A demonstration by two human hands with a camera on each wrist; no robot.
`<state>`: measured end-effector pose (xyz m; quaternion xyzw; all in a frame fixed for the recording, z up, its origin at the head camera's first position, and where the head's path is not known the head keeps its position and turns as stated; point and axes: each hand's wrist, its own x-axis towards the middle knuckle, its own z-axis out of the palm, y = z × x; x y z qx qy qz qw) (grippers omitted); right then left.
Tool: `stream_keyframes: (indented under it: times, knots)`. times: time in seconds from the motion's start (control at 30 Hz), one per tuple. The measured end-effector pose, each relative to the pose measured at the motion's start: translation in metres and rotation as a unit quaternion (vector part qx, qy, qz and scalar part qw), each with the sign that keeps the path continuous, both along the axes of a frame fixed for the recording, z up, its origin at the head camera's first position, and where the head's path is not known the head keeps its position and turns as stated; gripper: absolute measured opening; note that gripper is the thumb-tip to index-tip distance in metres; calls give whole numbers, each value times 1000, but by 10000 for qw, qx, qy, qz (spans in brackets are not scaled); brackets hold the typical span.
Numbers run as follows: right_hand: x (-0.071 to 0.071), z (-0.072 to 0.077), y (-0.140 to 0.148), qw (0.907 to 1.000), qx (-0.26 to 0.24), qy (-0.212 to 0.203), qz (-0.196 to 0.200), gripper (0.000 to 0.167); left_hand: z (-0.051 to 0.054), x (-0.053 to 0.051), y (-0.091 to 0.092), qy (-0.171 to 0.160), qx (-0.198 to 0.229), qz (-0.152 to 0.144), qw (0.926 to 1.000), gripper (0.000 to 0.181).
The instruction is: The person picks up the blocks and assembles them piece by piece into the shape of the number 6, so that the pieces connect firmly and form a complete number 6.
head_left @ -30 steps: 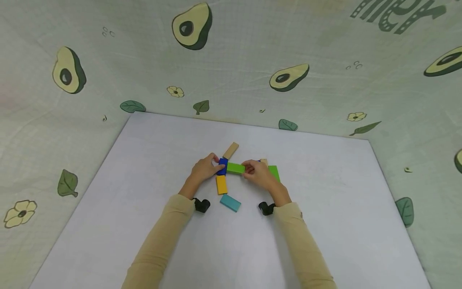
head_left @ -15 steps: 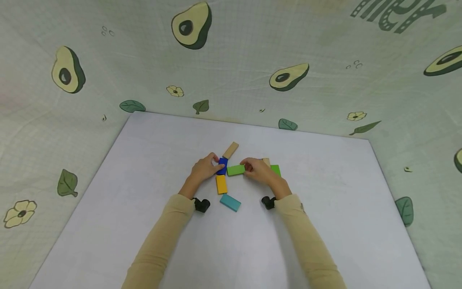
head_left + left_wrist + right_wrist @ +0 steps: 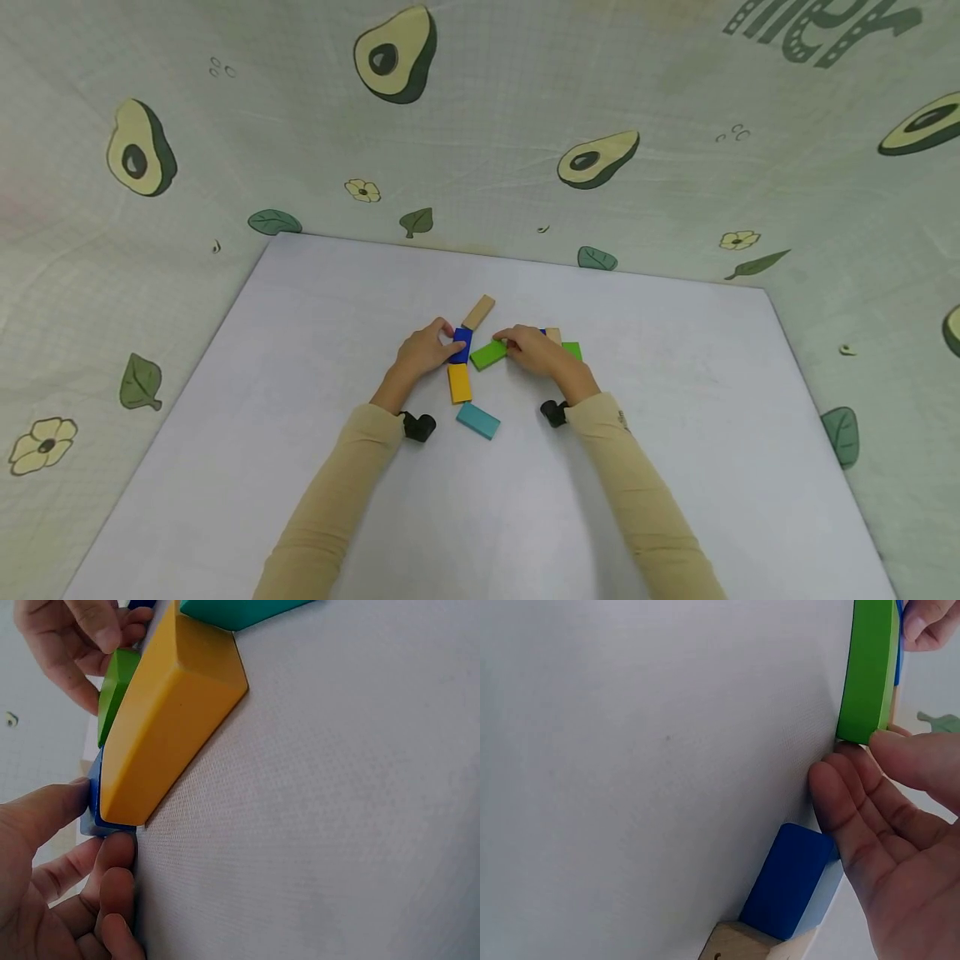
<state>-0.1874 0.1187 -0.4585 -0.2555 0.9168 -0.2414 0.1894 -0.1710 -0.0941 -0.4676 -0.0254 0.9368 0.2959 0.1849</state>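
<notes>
My left hand holds a blue block between thumb and fingers, flat on the white table. My right hand pinches the right end of a green block, which lies slanted, its near left end close to the blue block. In the left wrist view, an orange-yellow block runs on from the blue one, and a teal block meets its other end. A plain wooden block extends from the far end of the blue block. A second blue block lies beside my right fingers.
Behind my right hand are another wooden block and another green block, partly hidden. Black wrist cameras sit on both cuffs. A cloth printed with avocados hangs behind the white table.
The green block has turned, its right end swinging away from me while its left end stays near the blue block. My right hand has shifted slightly left and away; my left hand keeps still.
</notes>
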Motion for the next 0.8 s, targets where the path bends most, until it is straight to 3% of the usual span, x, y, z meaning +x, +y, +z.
stream_keyframes:
  times: [0.8]
  knots:
    - [1,-1,-1,9995,2,-155,-258,33,-4,-2,-1,-2,-8,-10,10000,38]
